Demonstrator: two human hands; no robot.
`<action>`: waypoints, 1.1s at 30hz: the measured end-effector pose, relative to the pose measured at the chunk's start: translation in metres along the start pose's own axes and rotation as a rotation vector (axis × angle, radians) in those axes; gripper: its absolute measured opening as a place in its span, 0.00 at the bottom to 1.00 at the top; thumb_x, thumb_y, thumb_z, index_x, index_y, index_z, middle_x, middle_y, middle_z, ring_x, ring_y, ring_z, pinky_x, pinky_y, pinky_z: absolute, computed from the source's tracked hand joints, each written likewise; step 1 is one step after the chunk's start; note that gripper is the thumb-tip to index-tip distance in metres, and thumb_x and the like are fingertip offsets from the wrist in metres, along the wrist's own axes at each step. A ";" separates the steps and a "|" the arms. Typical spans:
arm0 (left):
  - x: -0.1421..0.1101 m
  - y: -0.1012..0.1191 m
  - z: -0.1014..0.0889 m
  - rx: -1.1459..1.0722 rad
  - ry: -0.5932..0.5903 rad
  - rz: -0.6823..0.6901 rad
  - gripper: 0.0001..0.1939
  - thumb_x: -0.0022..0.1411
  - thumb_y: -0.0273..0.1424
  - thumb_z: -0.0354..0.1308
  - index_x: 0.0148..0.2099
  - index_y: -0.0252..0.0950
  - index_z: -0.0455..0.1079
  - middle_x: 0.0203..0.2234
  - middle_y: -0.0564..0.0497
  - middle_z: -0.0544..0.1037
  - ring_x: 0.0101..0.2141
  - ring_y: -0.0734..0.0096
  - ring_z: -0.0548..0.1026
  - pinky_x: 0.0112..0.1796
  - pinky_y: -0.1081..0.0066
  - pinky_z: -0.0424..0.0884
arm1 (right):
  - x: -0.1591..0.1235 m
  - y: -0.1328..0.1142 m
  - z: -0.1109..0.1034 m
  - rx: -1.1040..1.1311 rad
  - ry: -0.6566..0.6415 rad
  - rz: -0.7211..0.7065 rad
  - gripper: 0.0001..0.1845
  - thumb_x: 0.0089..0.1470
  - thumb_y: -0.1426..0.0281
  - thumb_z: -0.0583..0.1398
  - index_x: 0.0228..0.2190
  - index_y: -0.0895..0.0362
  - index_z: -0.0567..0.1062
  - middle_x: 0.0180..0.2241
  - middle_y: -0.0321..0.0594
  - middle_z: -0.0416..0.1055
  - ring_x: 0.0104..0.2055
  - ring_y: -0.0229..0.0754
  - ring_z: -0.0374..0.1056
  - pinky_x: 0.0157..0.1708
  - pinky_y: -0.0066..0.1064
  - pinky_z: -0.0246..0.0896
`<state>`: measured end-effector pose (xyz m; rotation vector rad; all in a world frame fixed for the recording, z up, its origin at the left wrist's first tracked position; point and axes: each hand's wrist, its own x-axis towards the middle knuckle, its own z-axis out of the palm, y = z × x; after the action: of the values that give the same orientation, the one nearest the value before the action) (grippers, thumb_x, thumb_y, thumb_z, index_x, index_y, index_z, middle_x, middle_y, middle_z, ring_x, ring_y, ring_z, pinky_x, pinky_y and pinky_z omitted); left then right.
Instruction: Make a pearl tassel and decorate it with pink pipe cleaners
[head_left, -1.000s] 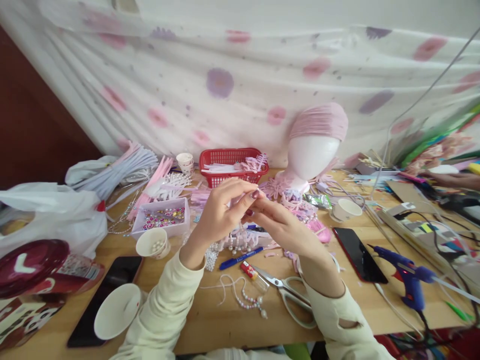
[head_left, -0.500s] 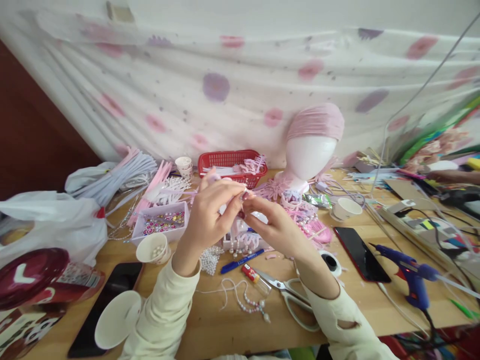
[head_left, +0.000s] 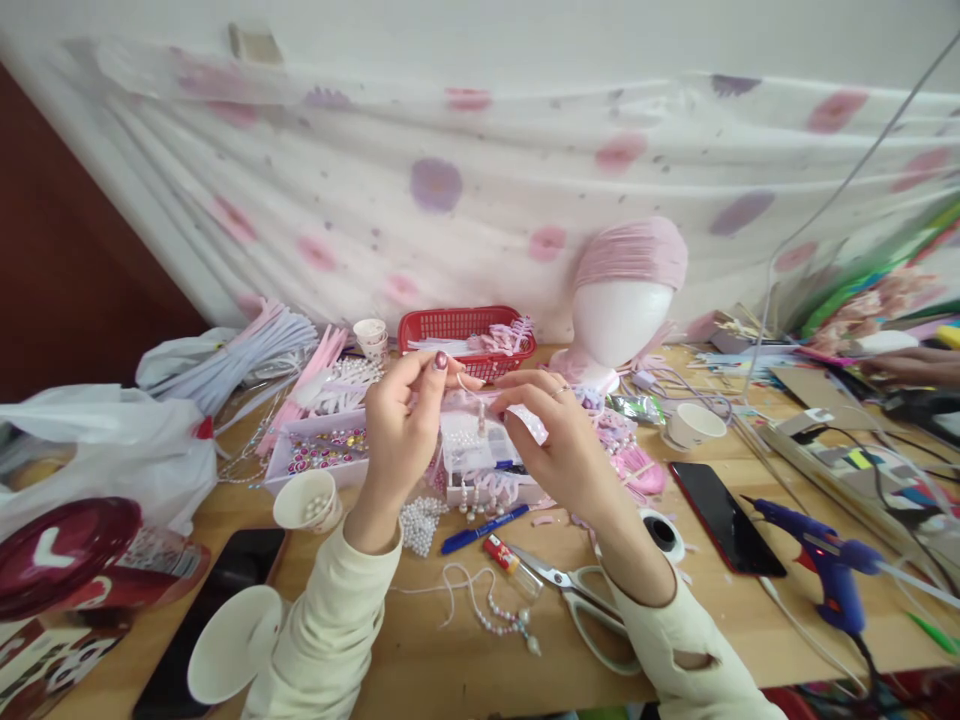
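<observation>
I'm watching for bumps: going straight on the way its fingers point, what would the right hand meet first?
Apart from the white cord between them, the right hand would probably meet the left hand first; depth is unclear.

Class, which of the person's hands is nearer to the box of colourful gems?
Left. The left hand is raised just to the right of the gem box; the right hand is farther right, beyond the left one.
</observation>
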<state>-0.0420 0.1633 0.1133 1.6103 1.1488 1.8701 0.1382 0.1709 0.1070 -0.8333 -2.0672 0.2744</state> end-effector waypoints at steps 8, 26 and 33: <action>-0.016 0.002 0.020 0.020 0.014 -0.010 0.13 0.74 0.37 0.54 0.40 0.38 0.76 0.34 0.49 0.86 0.35 0.66 0.84 0.39 0.67 0.79 | -0.001 0.001 0.018 -0.226 0.168 0.057 0.04 0.63 0.67 0.63 0.35 0.54 0.74 0.46 0.53 0.73 0.51 0.58 0.69 0.51 0.53 0.65; -0.026 -0.006 0.032 0.189 0.095 0.227 0.09 0.74 0.30 0.53 0.41 0.39 0.74 0.34 0.52 0.85 0.38 0.68 0.81 0.42 0.67 0.76 | 0.002 0.000 0.019 0.111 0.178 0.402 0.09 0.61 0.65 0.63 0.30 0.55 0.77 0.32 0.42 0.78 0.29 0.42 0.72 0.30 0.35 0.65; -0.025 -0.014 0.033 0.128 0.100 0.184 0.10 0.74 0.31 0.54 0.40 0.38 0.75 0.34 0.50 0.83 0.37 0.67 0.80 0.41 0.68 0.74 | 0.005 0.009 0.024 0.466 0.186 0.472 0.12 0.57 0.60 0.66 0.32 0.53 0.71 0.34 0.42 0.78 0.37 0.46 0.77 0.40 0.38 0.71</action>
<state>-0.0070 0.1622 0.0868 1.7633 1.2207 2.0504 0.1211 0.1831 0.0915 -0.9961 -1.5225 0.8649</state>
